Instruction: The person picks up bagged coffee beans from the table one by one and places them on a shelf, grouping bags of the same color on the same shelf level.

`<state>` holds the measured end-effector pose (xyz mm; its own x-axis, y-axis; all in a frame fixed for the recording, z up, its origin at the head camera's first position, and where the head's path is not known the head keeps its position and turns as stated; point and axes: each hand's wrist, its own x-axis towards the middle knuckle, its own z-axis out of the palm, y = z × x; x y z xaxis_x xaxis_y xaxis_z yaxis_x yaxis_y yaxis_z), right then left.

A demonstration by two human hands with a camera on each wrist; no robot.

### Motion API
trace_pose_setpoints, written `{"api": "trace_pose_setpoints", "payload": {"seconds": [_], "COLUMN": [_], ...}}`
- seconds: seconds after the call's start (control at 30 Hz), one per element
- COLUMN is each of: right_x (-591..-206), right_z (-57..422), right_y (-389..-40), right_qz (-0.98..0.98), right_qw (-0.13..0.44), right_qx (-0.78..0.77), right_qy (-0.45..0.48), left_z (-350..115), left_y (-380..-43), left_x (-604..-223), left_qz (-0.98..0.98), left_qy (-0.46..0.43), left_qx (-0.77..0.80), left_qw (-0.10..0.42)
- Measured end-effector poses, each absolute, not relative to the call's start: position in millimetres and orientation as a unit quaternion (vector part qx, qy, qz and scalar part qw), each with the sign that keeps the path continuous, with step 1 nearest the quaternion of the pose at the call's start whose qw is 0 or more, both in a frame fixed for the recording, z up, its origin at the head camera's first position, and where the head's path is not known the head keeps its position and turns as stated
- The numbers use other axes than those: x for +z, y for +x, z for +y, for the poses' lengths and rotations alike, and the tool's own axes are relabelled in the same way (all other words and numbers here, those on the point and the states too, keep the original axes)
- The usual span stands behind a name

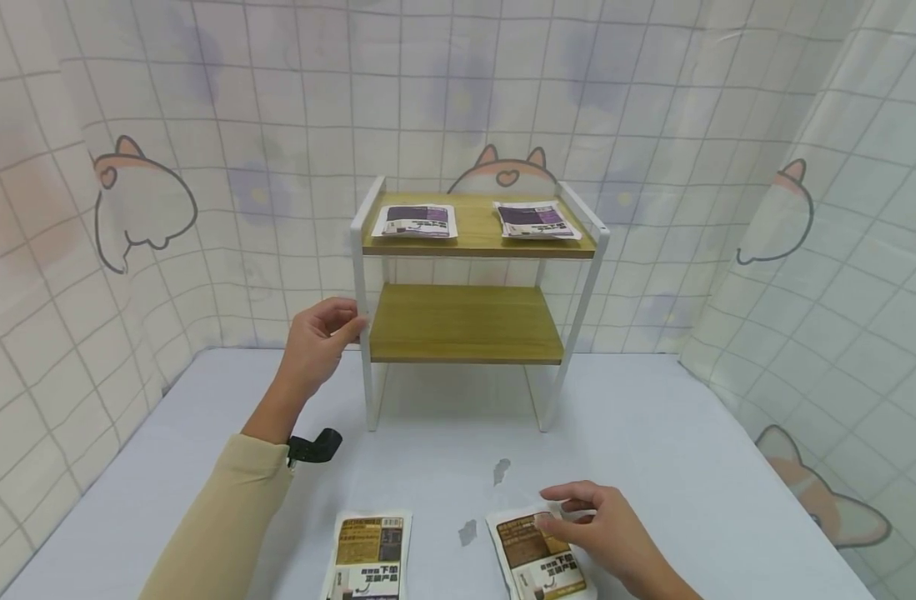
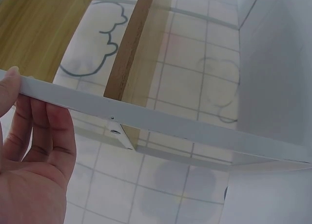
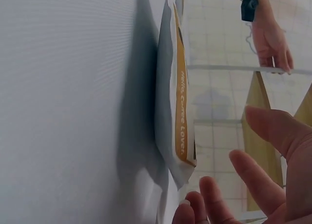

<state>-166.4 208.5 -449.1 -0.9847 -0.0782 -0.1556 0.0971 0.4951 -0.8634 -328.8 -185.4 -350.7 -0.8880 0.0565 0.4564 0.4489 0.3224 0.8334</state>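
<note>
A two-tier shelf rack [image 1: 467,323] with wood-look boards and a white frame stands on the table. My left hand [image 1: 317,342] holds its white left post [image 2: 161,124], thumb on one side and fingers behind. My right hand [image 1: 608,529] is over a white packet with a brown-and-gold label [image 1: 540,554], fingers loosely bent and spread; in the right wrist view the fingers stand apart from the packet [image 3: 179,107], whose edge reads "Hello, Coffee Lover." A similar gold-labelled packet [image 1: 369,554] lies to the left.
Two purple-labelled packets lie on the rack's top board, one at left [image 1: 416,222] and one at right [image 1: 536,221]. A tile-patterned curtain [image 1: 277,108] with cartoon animals surrounds the white table [image 1: 653,450]. Two small grey patches mark the tabletop between the rack and the gold-labelled packets.
</note>
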Motion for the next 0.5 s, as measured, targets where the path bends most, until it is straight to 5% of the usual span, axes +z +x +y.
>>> {"api": "trace_pose_setpoints", "payload": {"seconds": [0.5], "right_x": [-450.0], "right_z": [218.3], "right_y": [-160.6], "right_qz": [0.876], "right_qw": [0.131], "right_qx": [-0.462], "right_qy": [-0.049], "left_z": [-184.0], "left_y": [-324.8], "left_x": [-348.2], "left_qz": [-0.793], "left_qy": [-0.163], "left_qx": [-0.56], "left_qw": [0.178]}}
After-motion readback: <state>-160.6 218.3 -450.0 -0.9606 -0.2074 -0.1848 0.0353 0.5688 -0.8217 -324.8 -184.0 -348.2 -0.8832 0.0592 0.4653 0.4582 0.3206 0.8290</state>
